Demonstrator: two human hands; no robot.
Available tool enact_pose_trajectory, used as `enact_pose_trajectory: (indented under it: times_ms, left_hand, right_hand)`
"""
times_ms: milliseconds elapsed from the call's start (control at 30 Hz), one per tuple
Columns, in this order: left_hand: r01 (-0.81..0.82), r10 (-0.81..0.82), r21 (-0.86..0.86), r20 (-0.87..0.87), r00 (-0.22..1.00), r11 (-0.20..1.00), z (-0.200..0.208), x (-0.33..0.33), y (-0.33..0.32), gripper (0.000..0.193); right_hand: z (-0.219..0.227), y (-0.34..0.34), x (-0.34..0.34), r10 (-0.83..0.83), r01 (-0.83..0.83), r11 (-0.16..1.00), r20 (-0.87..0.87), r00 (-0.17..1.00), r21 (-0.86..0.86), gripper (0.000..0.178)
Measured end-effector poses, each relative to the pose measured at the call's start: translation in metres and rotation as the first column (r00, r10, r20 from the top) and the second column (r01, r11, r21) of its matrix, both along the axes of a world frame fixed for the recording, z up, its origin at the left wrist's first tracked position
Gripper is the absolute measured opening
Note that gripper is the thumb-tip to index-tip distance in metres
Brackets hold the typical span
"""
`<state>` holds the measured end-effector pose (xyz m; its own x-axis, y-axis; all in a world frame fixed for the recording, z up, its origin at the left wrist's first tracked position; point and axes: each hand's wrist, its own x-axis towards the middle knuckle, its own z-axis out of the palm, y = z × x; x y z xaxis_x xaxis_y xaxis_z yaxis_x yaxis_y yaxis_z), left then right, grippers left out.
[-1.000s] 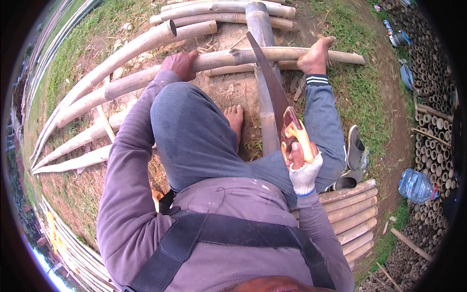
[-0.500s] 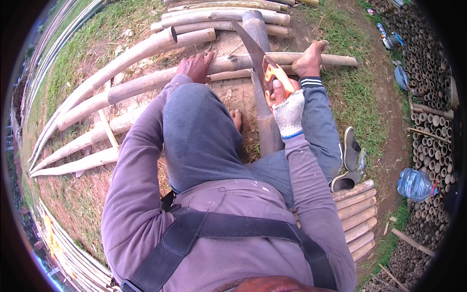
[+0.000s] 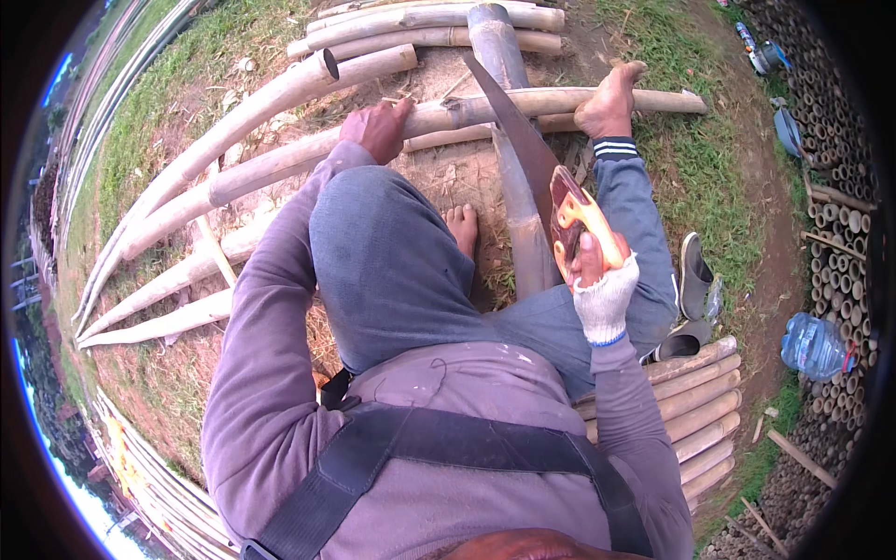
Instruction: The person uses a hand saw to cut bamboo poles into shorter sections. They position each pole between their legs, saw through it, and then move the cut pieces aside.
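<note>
A long bamboo pole (image 3: 280, 164) lies across in front of me, resting over a thick grey bamboo support (image 3: 527, 247). My bare left hand (image 3: 378, 129) presses down on the pole with its fingers wrapped over it. In a white knitted glove with bare fingertips, my right hand (image 3: 602, 285) is closed round the orange handle of a handsaw (image 3: 530, 149). The blade slants up and away to the left, crossing the pole close to the support. Whether its teeth sit in a cut cannot be made out. My bare foot (image 3: 609, 103) rests on the pole's right part.
Other bamboo poles (image 3: 233, 121) fan out at the left, and several more (image 3: 411, 17) lie at the far side. Cut lengths (image 3: 695, 411) lie at my right near a pair of shoes (image 3: 693, 280). Stacked bamboo pieces (image 3: 845, 271) and a plastic bottle (image 3: 815, 347) stand at the far right.
My right hand has drawn the saw back toward me and to the right, so less blade reaches beyond the pole. My left hand stays on the pole. The view has shifted slightly.
</note>
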<state>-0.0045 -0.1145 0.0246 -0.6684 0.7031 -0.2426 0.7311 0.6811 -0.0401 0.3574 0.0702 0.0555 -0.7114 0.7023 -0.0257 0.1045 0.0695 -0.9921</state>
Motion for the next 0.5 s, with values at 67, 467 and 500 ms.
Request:
enact_pose_trajectory:
  times_ms: [67,467,500]
  left_hand:
    - [0.024,-0.024,0.017,-0.004,1.000,1.000,0.002,0.004,0.008,0.038]
    - [-0.001,0.001,0.010,-0.016,1.000,1.000,-0.005,-0.003,0.000,0.044]
    - [-0.005,0.005,0.012,-0.017,1.000,1.000,-0.008,-0.003,-0.002,0.045]
  right_hand:
    - [-0.017,0.017,-0.070,-0.005,0.003,0.970,0.008,1.000,0.242,0.034]
    - [0.011,-0.038,0.062,-0.059,0.056,0.997,-0.057,0.997,-0.049,0.028]
    - [-0.001,-0.032,0.040,-0.043,0.041,0.998,-0.045,0.998,-0.047,0.029]
